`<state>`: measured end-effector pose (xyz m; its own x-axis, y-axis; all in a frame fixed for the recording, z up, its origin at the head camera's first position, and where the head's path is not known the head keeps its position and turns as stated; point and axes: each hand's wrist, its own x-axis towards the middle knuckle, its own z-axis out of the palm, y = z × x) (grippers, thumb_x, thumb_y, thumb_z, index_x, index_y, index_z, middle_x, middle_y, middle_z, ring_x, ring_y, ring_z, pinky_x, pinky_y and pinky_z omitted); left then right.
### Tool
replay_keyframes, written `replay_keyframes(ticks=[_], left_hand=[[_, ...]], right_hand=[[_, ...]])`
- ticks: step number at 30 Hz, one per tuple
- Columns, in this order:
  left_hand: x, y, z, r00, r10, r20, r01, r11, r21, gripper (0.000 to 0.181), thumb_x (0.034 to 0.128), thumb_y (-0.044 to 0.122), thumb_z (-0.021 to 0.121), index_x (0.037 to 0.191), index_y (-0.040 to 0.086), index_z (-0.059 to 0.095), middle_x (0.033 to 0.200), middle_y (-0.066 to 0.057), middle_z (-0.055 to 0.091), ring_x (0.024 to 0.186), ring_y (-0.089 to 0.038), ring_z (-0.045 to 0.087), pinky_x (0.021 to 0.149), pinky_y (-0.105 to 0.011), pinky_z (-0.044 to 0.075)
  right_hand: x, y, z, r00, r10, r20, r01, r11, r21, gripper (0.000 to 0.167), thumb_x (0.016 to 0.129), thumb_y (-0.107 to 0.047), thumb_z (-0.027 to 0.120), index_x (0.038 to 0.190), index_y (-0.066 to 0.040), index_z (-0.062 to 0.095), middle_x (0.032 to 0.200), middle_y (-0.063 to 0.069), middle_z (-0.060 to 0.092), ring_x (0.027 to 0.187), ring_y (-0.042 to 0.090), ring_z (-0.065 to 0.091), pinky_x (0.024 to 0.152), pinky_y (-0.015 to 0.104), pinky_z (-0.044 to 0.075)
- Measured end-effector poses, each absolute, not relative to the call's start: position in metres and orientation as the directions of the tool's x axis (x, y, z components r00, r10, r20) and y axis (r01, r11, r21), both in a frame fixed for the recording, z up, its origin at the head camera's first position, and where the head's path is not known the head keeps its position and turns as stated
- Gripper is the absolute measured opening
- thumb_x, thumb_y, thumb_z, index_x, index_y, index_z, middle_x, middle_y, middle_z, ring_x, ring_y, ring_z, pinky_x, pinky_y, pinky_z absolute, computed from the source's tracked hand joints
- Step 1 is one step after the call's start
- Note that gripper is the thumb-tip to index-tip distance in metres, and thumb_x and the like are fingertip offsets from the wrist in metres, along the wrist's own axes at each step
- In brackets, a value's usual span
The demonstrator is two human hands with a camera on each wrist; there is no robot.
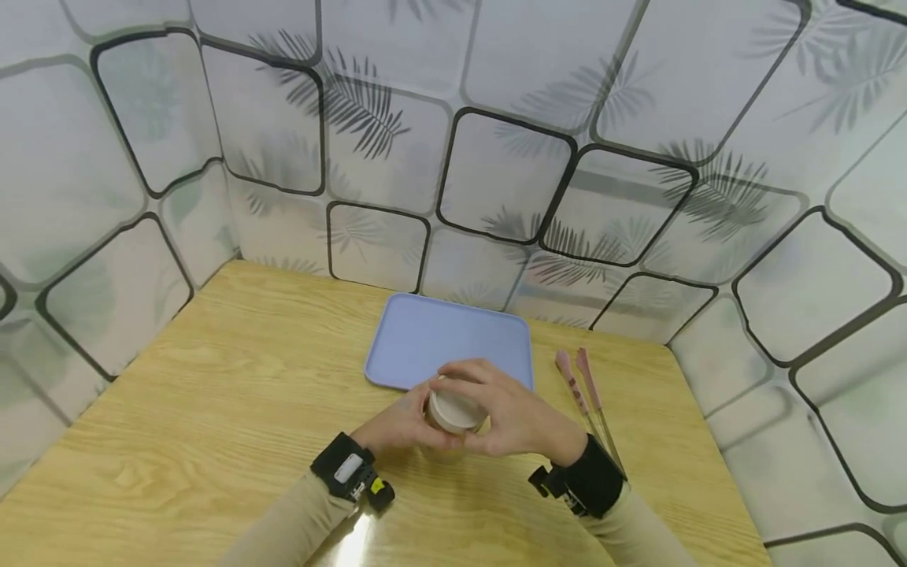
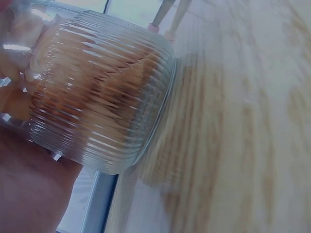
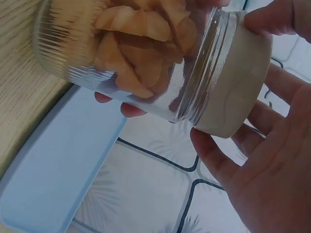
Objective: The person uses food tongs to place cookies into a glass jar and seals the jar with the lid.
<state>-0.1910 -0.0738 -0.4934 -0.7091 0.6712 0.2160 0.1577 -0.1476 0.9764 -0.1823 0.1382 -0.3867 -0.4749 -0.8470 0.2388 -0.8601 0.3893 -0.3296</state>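
Note:
A ribbed clear glass jar [image 2: 104,92] holds several golden-brown twisted pieces [image 3: 131,48] that look like cookies or snacks. On its mouth is a beige lid [image 3: 238,77], also visible from above in the head view; glass threads show at the lid's edge. My left hand [image 1: 400,425] grips the jar's side, its fingertips [image 3: 132,110] appearing behind the glass in the right wrist view. With fingers and thumb spread around the rim, my right hand [image 1: 513,413] holds the lid. Whether the lid is tight I cannot tell.
Behind my hands, a blue-lavender tray [image 1: 446,331] lies on the wooden table [image 1: 234,378]. To the right rest tongs [image 1: 591,398] with pink ends and metal arms, close to my right wrist. Patterned fabric walls [image 1: 383,165] stand around the table.

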Motion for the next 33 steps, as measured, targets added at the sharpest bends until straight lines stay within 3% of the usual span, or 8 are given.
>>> replay_keyframes(ticks=[6,13,16,22,26,33], left_hand=[[-0.192,-0.075,-0.494,-0.698,0.687,0.203,0.170,-0.116,0.978,0.086,0.0822,0.018,0.085,0.152,0.013,0.035,0.141,-0.012,0.050,0.125,-0.025,0.052,0.109,-0.043,0.043],[-0.194,-0.076,-0.492,-0.673,0.714,0.194,0.134,-0.141,0.981,0.084,0.0832,0.022,0.085,0.151,0.015,0.037,0.141,-0.011,0.050,0.126,-0.025,0.052,0.108,-0.043,0.043],[-0.194,-0.077,-0.492,-0.689,0.700,0.186,0.150,-0.113,0.982,0.089,0.0824,0.020,0.086,0.154,0.015,0.033,0.145,-0.011,0.048,0.128,-0.024,0.050,0.111,-0.041,0.041],[-0.193,-0.077,-0.493,-0.718,0.678,0.159,0.148,-0.076,0.986,0.100,0.0806,0.012,0.085,0.159,0.009,0.023,0.149,-0.016,0.044,0.132,-0.024,0.048,0.112,-0.035,0.041],[-0.192,-0.077,-0.492,-0.717,0.679,0.157,0.117,-0.104,0.988,0.102,0.0798,0.007,0.084,0.159,0.009,0.021,0.150,-0.020,0.042,0.132,-0.027,0.047,0.111,-0.035,0.043],[-0.191,-0.075,-0.492,-0.713,0.684,0.154,0.083,-0.135,0.987,0.102,0.0785,0.001,0.082,0.160,0.014,0.022,0.152,-0.020,0.038,0.132,-0.029,0.048,0.108,-0.037,0.047]], right_hand=[[-0.186,0.139,-0.385,-0.424,-0.882,0.206,-0.867,0.331,-0.372,0.068,0.079,-0.019,0.081,0.143,-0.013,0.058,0.146,0.013,0.053,0.135,0.029,0.050,0.100,0.046,0.053],[-0.201,0.141,-0.380,-0.315,-0.935,0.166,-0.850,0.200,-0.488,0.065,0.079,-0.009,0.083,0.140,-0.007,0.059,0.147,0.018,0.052,0.135,0.035,0.050,0.100,0.043,0.053],[-0.202,0.138,-0.377,-0.378,-0.915,0.139,-0.847,0.281,-0.452,0.065,0.080,-0.019,0.086,0.139,-0.009,0.061,0.141,0.015,0.055,0.128,0.031,0.054,0.095,0.040,0.055],[-0.187,0.127,-0.376,-0.616,-0.777,0.130,-0.781,0.579,-0.235,0.071,0.080,-0.055,0.079,0.140,-0.022,0.062,0.120,0.005,0.060,0.101,0.020,0.057,0.074,0.026,0.053],[-0.177,0.119,-0.379,-0.681,-0.710,0.175,-0.731,0.670,-0.125,0.066,0.081,-0.061,0.074,0.135,-0.025,0.066,0.110,0.005,0.061,0.087,0.019,0.055,0.065,0.025,0.049],[-0.163,0.103,-0.382,-0.797,-0.566,0.211,-0.584,0.811,-0.027,0.060,0.081,-0.065,0.070,0.119,-0.019,0.072,0.091,0.006,0.058,0.070,0.020,0.051,0.053,0.028,0.046]])
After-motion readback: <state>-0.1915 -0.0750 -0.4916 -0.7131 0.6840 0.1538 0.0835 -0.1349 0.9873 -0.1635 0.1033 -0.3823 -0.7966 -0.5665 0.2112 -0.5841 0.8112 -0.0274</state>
